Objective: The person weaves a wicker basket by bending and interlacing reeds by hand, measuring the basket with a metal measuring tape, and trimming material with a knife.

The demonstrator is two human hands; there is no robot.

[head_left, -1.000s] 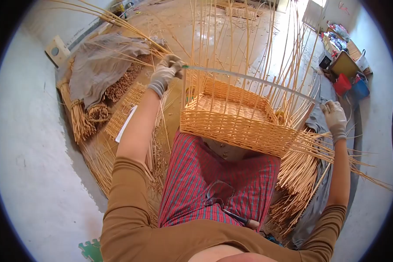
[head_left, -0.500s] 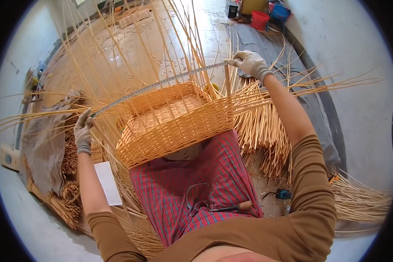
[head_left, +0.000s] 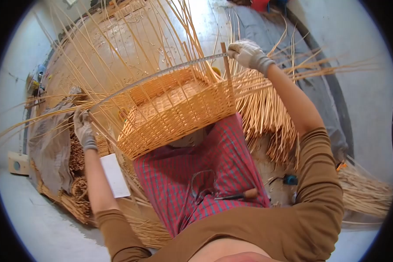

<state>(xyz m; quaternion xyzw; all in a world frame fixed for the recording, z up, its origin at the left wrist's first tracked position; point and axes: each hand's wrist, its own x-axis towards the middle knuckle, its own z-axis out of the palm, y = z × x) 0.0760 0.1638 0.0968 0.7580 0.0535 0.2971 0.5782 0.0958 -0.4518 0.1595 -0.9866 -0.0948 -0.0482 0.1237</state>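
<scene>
A metal measuring tape [head_left: 174,67] stretches in an arch over the far side of a rectangular wicker basket [head_left: 181,115]. My left hand [head_left: 84,126], in a pale work glove, is closed on the tape's end at the basket's left; the glove hides most of that end. Also gloved, my right hand [head_left: 249,55] pinches the other end beside the upright corner stick [head_left: 225,65]. The basket, half woven up its sides with long willow rods standing from it, tilts against my knees. Across my lap on a checked cloth [head_left: 161,179] lies a wooden-handled tool [head_left: 244,194].
Bundles of cut rods [head_left: 266,126] lie right of the basket, more under a grey cloth [head_left: 52,148] at the left. A white sheet [head_left: 115,174] sits by my left forearm. Long rods stick out sideways past both hands. A red bucket [head_left: 260,4] stands at the back.
The view has shifted, so the basket and both hands sit slightly higher and further right in it. Both hands still hold the tape; the corner stick's top now shows above it.
</scene>
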